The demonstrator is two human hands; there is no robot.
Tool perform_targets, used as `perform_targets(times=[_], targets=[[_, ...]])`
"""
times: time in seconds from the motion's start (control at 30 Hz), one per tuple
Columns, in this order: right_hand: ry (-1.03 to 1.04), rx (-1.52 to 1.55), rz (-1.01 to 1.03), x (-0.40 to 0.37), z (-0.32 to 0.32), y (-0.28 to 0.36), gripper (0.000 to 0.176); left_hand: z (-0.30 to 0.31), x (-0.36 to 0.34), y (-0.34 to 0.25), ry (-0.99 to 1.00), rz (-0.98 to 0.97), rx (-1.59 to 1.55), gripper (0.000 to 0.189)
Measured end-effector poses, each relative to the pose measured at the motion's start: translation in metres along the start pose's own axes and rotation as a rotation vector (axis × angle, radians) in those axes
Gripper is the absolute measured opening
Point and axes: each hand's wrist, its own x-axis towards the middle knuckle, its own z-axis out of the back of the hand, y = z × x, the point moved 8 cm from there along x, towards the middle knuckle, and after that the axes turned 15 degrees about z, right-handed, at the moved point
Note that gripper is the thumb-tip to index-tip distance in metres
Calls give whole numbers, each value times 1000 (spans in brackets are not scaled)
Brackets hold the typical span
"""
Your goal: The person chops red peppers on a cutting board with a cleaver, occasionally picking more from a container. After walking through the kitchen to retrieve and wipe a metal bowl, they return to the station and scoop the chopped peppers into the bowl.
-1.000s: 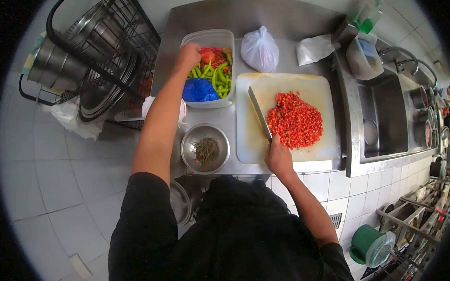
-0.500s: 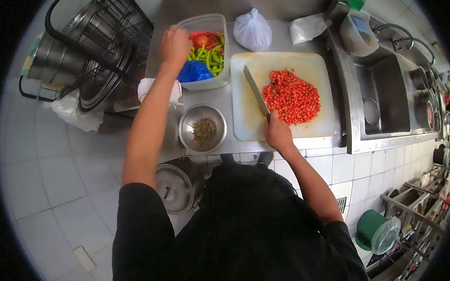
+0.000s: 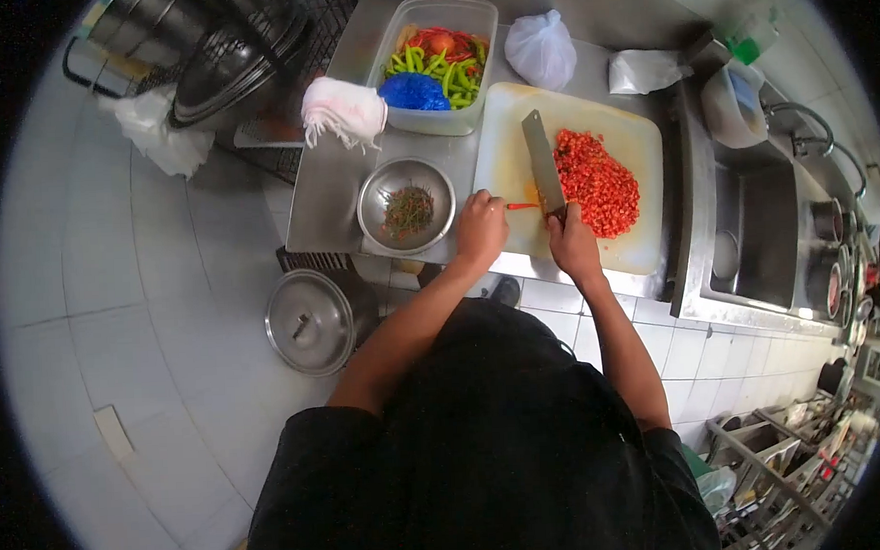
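My left hand (image 3: 482,231) is closed on the end of a red chili (image 3: 523,206), which lies over the left part of the white cutting board (image 3: 501,127). In my right hand (image 3: 574,242) is the handle of a knife (image 3: 543,160); its broad blade points away from me, between the chili and a heap of chopped red chili (image 3: 597,182). Left of my left hand stands a steel bowl (image 3: 368,206) with thin stems (image 3: 409,210) in it.
Behind the bowl, a plastic container (image 3: 487,41) holds green and red peppers and a blue bag. A white cloth (image 3: 342,112) lies beside it. White bags (image 3: 541,50) stand behind the board. The sink (image 3: 763,225) is at right, a lidded pot (image 3: 309,323) below left.
My left hand has come from the container to the board's left edge, now with a red chili in it. The knife remains in my right hand. The whole view has shifted.
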Motion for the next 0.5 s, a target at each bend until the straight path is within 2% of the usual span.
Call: perform_targets(times=[0.33, 0.5], targets=[[126, -136, -38, 14, 5, 23, 27, -9, -4, 11, 7, -32, -33, 6], [143, -171, -90, 12, -8, 24, 21, -7, 4, 4, 41, -71, -7, 5]])
